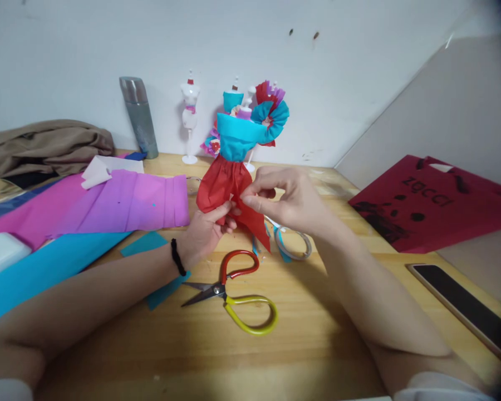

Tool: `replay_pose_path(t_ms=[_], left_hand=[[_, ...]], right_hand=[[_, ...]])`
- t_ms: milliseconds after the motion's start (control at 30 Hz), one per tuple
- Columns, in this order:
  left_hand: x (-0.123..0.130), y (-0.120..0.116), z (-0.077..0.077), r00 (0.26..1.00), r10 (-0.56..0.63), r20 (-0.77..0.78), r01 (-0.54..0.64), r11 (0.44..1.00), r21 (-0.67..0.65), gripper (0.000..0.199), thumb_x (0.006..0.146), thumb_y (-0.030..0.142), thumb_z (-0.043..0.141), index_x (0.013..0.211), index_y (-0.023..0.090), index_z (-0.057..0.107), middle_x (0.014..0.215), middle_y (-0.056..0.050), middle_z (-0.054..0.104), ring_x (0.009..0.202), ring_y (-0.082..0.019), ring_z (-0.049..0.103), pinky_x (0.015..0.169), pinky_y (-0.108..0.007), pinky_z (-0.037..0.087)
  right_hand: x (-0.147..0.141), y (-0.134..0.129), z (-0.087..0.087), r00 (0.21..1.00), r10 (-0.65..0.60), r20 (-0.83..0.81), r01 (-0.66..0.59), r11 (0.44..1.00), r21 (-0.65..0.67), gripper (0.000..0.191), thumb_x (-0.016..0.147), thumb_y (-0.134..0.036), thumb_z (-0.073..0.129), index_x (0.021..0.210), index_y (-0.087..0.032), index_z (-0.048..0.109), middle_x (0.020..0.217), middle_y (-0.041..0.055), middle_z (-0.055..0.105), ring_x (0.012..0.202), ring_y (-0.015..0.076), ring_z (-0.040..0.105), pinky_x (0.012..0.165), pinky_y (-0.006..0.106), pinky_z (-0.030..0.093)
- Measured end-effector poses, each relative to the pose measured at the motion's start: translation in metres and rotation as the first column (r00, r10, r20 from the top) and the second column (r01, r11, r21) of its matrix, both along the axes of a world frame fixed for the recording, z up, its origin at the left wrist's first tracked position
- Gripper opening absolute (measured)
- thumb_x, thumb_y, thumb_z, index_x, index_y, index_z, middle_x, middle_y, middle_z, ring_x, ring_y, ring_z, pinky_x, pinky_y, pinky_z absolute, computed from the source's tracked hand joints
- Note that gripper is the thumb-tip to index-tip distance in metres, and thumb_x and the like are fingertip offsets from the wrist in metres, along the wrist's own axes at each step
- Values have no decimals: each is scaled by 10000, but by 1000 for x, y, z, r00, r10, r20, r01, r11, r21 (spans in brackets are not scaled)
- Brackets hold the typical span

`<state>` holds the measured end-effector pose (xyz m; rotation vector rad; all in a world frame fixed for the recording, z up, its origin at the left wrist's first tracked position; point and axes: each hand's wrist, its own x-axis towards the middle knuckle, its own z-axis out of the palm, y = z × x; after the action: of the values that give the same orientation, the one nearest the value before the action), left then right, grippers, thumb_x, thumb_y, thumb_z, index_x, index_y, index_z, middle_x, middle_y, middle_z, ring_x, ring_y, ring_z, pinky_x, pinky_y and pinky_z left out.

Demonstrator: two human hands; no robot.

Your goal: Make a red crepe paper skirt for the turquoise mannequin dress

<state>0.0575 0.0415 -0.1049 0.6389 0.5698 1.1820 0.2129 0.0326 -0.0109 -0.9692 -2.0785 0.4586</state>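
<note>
A small mannequin wears a blue paper top (236,133) and a gathered red paper skirt (223,181), with a blue paper flower (271,121) at its right. My left hand (206,228) pinches the skirt's lower front between thumb and fingers. To its right, my right hand (281,195) is closed in a pinch beside the skirt; whatever its fingertips hold is too small to make out. Open scissors (217,289) with one red and one yellow handle lie on the table below my hands. A roll of tape (294,245) rests under my right wrist.
Purple crepe paper (146,200) and blue paper (67,262) spread over the left side. Behind stand a bottle (140,117) and a white mannequin (190,111). Brown cloth (50,146) lies back left. A red bag (434,206) and a phone (459,306) are at right.
</note>
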Motion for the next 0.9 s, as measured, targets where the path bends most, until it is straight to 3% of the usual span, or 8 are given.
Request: replay_pose_path(t_ms=[133,233,300,367,567,900], left_hand=[[0,1,-1,1000,9,-1,-9,1000,15,85,818,138,761,745,131,718,704,-15,702,531,-68,571,489,-200,420],[0,1,-2,1000,4,6,-4,1000,25,64,844,128,716,785,135,739,730,-27,721,543,-76,587,496,-204,428],[-1,1,-3,1000,4,9,-4,1000,18,66,849,122,694,810,135,746,726,-32,725,542,-83,596,493,-204,429],[-2,1,-4,1000,18,3,-18,1000,5,43,836,133,707,805,135,737,709,-25,717,523,-82,589,485,-204,425],[-3,1,-5,1000,29,7,-29,999,23,142,776,205,792,885,148,722,737,-8,716,522,-79,580,498,-203,427],[0,-4,6,997,70,-19,-71,996,-58,61,846,147,684,786,135,683,652,-12,671,499,-79,562,481,-201,391]], right_hand=[[-1,-7,1,975,137,177,-139,990,2,222,844,-163,632,656,-243,721,708,6,726,597,151,615,576,302,426],[-5,-6,-3,965,-48,257,25,996,89,193,836,-167,666,649,-217,667,677,18,698,574,155,575,568,312,380],[-8,-6,-4,923,-222,316,186,973,139,160,808,-197,726,669,-198,647,677,34,685,578,163,553,568,318,350],[-12,-5,-5,859,-311,407,271,950,153,128,808,-235,750,725,-186,667,744,62,711,630,187,582,587,324,348],[-20,-1,-14,715,-370,593,346,925,159,197,916,-323,629,834,-178,734,872,103,748,728,224,649,605,328,337],[-20,-1,-11,701,-371,609,369,920,134,180,857,-195,555,792,-152,718,845,103,747,715,199,629,610,309,321]])
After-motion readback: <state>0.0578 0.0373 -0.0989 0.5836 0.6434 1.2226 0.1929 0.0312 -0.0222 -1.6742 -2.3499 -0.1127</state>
